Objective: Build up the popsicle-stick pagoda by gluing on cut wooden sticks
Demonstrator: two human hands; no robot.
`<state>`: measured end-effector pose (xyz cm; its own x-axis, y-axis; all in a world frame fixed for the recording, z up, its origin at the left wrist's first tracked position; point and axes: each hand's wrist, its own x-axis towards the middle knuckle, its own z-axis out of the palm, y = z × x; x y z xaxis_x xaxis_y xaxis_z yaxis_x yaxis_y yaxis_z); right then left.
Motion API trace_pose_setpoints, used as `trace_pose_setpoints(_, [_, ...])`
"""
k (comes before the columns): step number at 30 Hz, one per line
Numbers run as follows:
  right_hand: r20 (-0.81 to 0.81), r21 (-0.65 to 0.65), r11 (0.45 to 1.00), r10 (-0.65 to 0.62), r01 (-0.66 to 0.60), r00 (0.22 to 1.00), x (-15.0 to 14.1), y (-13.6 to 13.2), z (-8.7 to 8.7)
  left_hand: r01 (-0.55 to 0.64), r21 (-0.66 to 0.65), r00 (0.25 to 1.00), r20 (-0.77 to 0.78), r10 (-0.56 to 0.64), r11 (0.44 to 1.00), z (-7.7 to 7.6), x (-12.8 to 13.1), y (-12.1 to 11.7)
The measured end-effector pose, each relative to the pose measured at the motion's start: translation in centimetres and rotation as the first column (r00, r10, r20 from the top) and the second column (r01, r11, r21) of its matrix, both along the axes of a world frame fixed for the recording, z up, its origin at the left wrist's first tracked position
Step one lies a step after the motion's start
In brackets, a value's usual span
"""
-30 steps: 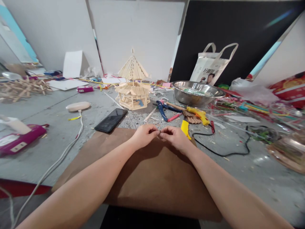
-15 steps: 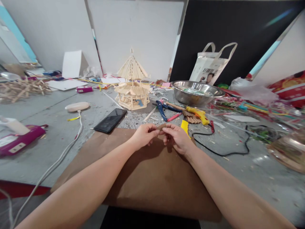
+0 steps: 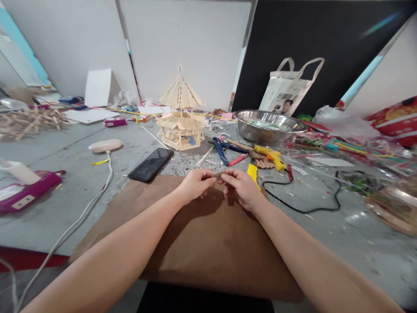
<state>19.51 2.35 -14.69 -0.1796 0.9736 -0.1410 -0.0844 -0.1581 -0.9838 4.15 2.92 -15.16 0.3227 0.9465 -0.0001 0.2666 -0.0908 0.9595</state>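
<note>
Close together above the far edge of a large sheet of brown paper (image 3: 208, 243), my two hands pinch a small brown piece of paper (image 3: 219, 176). My left hand (image 3: 198, 182) has thumb and forefinger pressed together on its left side. Thumb and fingers of my right hand (image 3: 239, 186) close on the other side. Most of the small piece is covered by fingertips, and its colour blends with the sheet behind. A yellow object (image 3: 253, 173), perhaps a tool handle, lies just beyond my right hand.
A model pavilion of wooden sticks (image 3: 181, 113) stands at the back. Nearer lie a black phone (image 3: 151, 164), blue-handled pliers (image 3: 221, 151) and a yellow glue gun (image 3: 272, 157) with a black cord. A steel bowl (image 3: 270, 130) sits right; a white cable (image 3: 97, 198) runs left.
The small brown piece shows less between my fingers than before, and my right fingertips have shifted slightly. My arms and the other things stay where they were.
</note>
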Motion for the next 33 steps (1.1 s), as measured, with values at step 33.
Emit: trace_pose_setpoints(33, [0.149, 0.007, 0.964, -0.264, 0.266, 0.953, 1.6, 1.6, -1.2, 0.094, 0.457, 0.731, -0.635, 0.251, 0.884, -1.3, 0.0, 0.3])
